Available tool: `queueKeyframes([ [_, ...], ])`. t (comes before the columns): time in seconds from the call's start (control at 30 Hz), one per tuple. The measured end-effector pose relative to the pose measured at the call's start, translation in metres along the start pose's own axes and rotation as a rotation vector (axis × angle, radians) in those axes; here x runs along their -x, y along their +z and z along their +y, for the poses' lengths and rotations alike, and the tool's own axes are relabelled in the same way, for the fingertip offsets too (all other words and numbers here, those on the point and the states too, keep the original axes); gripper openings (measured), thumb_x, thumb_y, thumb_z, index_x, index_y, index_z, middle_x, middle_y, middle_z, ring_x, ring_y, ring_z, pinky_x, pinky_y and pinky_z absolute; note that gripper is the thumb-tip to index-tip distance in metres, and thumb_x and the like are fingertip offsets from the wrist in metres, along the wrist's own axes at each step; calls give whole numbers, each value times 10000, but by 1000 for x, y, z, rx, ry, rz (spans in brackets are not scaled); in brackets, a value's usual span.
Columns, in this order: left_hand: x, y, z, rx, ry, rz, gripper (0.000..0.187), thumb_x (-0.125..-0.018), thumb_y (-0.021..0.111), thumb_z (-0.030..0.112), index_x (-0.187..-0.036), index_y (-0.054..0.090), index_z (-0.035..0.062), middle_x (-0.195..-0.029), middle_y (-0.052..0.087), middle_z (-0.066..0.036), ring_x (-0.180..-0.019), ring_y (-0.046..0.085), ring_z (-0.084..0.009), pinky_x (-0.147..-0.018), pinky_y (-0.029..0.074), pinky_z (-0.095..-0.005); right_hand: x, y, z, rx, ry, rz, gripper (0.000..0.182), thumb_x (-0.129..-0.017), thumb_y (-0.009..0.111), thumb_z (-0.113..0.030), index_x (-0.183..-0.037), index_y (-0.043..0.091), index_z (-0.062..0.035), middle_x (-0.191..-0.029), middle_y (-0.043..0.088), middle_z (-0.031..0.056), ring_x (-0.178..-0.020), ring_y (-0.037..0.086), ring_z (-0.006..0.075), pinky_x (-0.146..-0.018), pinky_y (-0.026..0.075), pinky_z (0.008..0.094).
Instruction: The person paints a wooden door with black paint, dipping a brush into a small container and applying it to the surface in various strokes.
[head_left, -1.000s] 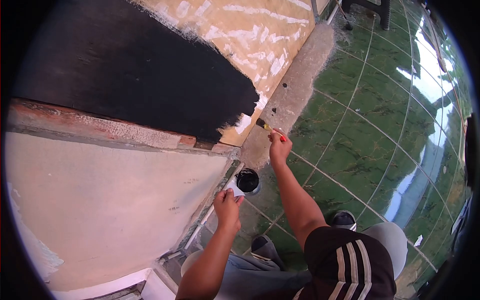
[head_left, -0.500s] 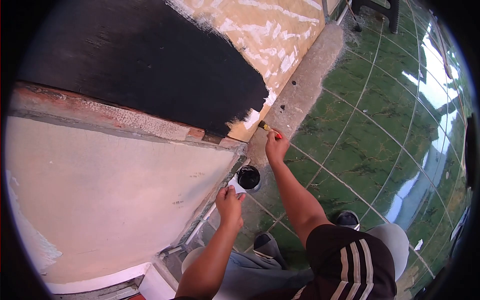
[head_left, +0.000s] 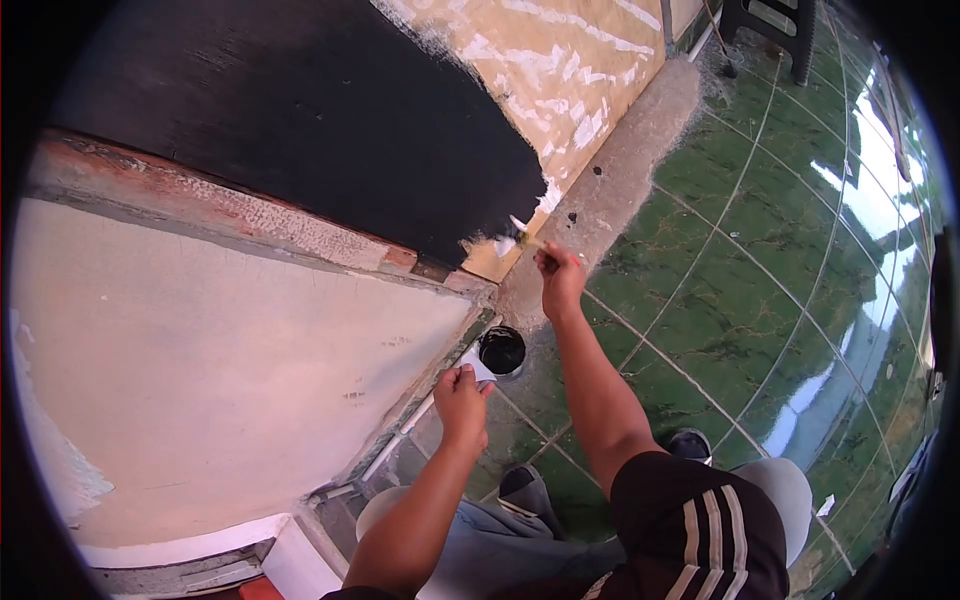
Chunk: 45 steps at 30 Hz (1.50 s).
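My right hand (head_left: 562, 280) is closed round the handle of a paintbrush (head_left: 533, 242), whose bristles are blurred against the lower corner of a wooden panel (head_left: 487, 263). Black paint (head_left: 400, 150) covers much of that panel, while its right part is bare wood with white patches (head_left: 575, 85). Between the thumb and fingers of my left hand (head_left: 463, 405) is a small white piece (head_left: 477, 363), perhaps card or paper. Just right of it, a can of black paint (head_left: 502, 350) stands on the floor by the wall corner.
A pale wall (head_left: 240, 370) runs along the left, with a pipe (head_left: 400, 440) at its foot. Green tiles (head_left: 700, 300) cover the floor on the right, beside a rough cement strip (head_left: 630, 160). A dark plastic stool (head_left: 770, 30) stands at the top right.
The brush has moved up and left from the panel's bottom edge onto its corner, and black now covers part of the white patch there. My left hand has barely moved.
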<state>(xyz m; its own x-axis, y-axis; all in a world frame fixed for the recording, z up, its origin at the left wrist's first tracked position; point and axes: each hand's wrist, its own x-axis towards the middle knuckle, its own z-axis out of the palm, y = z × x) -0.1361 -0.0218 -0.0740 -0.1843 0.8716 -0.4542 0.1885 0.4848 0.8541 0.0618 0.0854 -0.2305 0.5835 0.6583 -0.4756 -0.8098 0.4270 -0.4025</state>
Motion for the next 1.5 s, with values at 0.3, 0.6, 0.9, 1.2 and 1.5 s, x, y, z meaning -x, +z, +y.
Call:
queueKeyframes([
  [0.3,2,1,1,4,7,-16,198,-1052,527,166,-983,589,-9,-945,593,-62,-817,592,-127,-722,586,-280,6,-3,1,715,-474,197,267,-936,648,-149,-1084,723,60,-842,728,90,-780,691,149,-736,534,274],
  [0.6,0,0,2,1,2,-10,207,-1051,527,165,-946,588,-2,-897,565,-43,-773,557,-105,-704,586,-275,33,54,-49,-153,-169,-67,221,-899,640,-71,-1056,683,78,-861,702,138,-739,666,205,-707,526,302],
  [0.9,1,-2,3,-21,19,-5,210,-1049,530,164,-939,580,-7,-911,586,-53,-788,580,-112,-713,592,-279,4,-14,-7,174,-207,223,189,-904,615,-66,-1005,706,65,-793,702,114,-660,668,189,-646,538,286],
  [1.2,0,-4,-8,-98,38,-25,215,-1048,529,172,-911,557,10,-933,570,-77,-834,573,-150,-740,585,-310,8,-20,32,-74,176,128,209,-934,598,-114,-1073,665,27,-852,687,91,-752,651,184,-706,515,277],
  [1.5,5,-13,-9,-97,27,10,204,-1049,529,175,-962,573,-3,-932,579,-79,-839,580,-154,-746,586,-309,40,5,7,-221,316,-320,308,-989,607,-98,-1266,569,32,-1019,684,113,-910,678,188,-825,572,265],
])
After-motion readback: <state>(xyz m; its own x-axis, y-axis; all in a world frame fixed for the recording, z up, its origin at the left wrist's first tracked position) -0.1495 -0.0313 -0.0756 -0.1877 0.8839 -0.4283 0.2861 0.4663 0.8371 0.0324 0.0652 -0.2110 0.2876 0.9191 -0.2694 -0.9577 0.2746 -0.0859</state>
